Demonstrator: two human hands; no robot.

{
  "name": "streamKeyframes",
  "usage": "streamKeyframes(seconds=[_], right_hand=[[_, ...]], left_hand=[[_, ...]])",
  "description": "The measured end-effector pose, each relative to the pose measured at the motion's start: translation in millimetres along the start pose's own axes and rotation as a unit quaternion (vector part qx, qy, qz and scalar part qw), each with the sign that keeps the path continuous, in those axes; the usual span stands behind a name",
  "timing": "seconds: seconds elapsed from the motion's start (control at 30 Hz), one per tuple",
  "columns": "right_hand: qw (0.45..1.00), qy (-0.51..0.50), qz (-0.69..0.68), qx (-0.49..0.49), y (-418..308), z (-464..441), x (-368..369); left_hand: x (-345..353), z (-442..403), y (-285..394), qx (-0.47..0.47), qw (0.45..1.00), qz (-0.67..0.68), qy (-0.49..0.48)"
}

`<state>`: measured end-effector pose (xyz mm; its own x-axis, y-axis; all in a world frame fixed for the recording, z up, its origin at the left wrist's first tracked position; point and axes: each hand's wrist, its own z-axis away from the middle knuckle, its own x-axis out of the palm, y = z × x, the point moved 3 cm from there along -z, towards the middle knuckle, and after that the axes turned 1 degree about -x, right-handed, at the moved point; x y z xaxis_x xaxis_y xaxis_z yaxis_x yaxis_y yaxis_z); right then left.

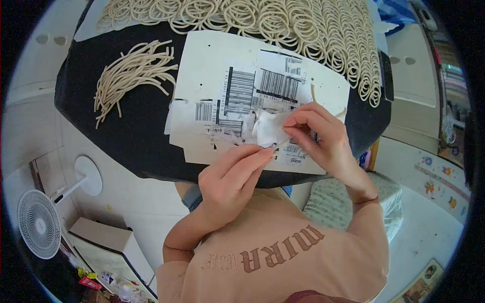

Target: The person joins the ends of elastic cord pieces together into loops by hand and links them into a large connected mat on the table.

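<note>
Over the lower part of a white board [202, 65] with barcode labels, both my hands work close together. My left hand [235, 177] is closed in a pinch at the board's lower edge; what its fingertips hold is too small to make out. Up and to the right, my right hand [321, 136] pinches at the edge of a small white piece [269, 129], thin and soft-looking, that lies on the labels. A thin beige strand seems to run between the two hands. Another short beige strand [313, 93] rests near the board's right side.
Beige cord rings [278, 20] in rows line the far side of the black-covered table [146, 136]. A bundle of loose beige cords [134, 76] lies left of the board. A white fan [40, 224] stands at lower left, and a patterned cushioned seat [328, 199] at right.
</note>
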<state>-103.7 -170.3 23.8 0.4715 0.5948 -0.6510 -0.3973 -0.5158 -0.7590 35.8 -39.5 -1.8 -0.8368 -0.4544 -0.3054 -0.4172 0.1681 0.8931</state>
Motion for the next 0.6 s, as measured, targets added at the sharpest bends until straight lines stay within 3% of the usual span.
streamKeyframes(seconds=[0.2,0.6], right_hand=[[0.992,0.011,0.087,-0.088,0.4,-1.6,2.9],[0.983,-0.008,0.136,-0.126,-6.7,-3.7,4.1]], left_hand=[[1.5,0.5,-2.7,0.003,1.000,-0.010,0.015],[0.6,1.0,-7.3,0.007,1.000,-0.003,0.014]])
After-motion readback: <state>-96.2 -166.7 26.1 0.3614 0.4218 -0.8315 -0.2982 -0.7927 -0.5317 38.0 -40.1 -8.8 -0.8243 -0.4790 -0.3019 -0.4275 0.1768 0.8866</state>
